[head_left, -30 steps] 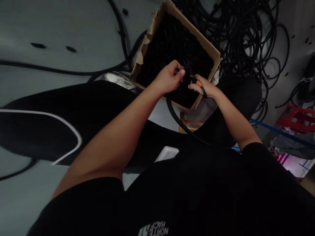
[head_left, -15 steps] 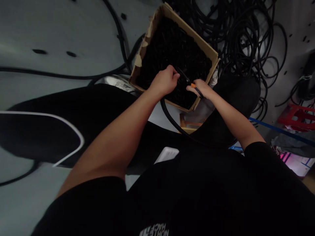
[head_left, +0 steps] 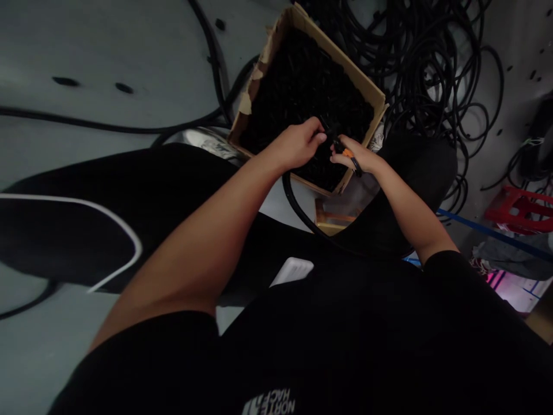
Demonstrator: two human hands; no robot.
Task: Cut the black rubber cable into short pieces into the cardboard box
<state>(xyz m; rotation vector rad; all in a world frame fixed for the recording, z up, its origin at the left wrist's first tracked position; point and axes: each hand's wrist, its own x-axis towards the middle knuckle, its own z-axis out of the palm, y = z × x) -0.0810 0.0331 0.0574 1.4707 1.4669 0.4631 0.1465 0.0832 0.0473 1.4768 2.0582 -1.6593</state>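
Black rubbery cable (head_left: pixel 302 210) is what both hands are busy with, right over the open brown cardboard box (head_left: pixel 370 92) that's packed with small black parts. Left hand (head_left: pixel 298 144) is curled around the cable's end, fingers pinched at the tip. Right hand (head_left: pixel 355 154) sits just beside it, closed on a little orange-and-black hand tool (head_left: pixel 351 158), probably a cutter, though it's too dark and small to be sure. Tool tip and left fingertips are nearly touching. From the hands the cable loops down toward the person's lap and disappears against the black clothing.

What I'd worry about: those left fingertips are very close to the tool's working end, so a slip could nip a finger instead of the cable. Lighting is poor and everything's black on black, so misplacing the tool looks easy. Anything dropped into that box would be a pain to find. Big tangle of loose black cables (head_left: pixel 432 69) lies on the floor behind the box.
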